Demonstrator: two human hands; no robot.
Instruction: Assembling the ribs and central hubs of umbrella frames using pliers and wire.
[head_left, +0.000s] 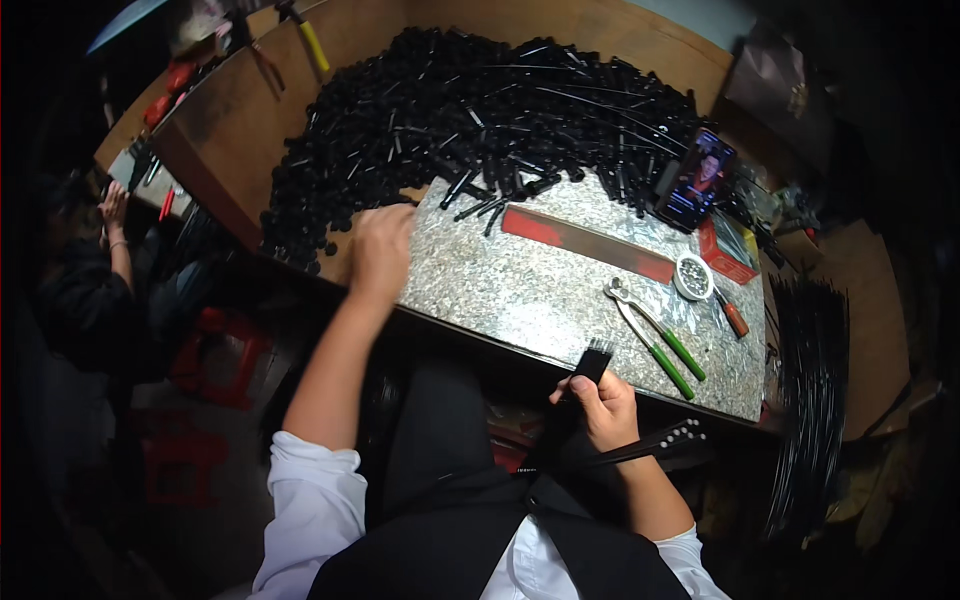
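Note:
My right hand (608, 408) is closed at the front edge of the speckled stone slab (470, 270), its thumb pressed on a flat bundle of thin black rods (590, 363) whose tips stick up above the fingers. More thin black rods with bright round ends (660, 438) lie across my right wrist. My left hand (383, 250) is at the slab's left edge, beside a large heap of small black tubular parts (480, 110). It is slightly blurred and its fingers are turned away, so whether it holds anything is hidden. Green-handled pincers (655, 340) lie on the slab near my right hand.
A red and dark metal bar (588, 243), a white cup of small bits (692, 277), a screwdriver (733, 315), a red box (728, 248) and a propped phone (697, 180) stand rightward. Long black rods (810, 390) hang beyond. A co-worker's hand (114, 207) shows far left, above red stools (225, 355).

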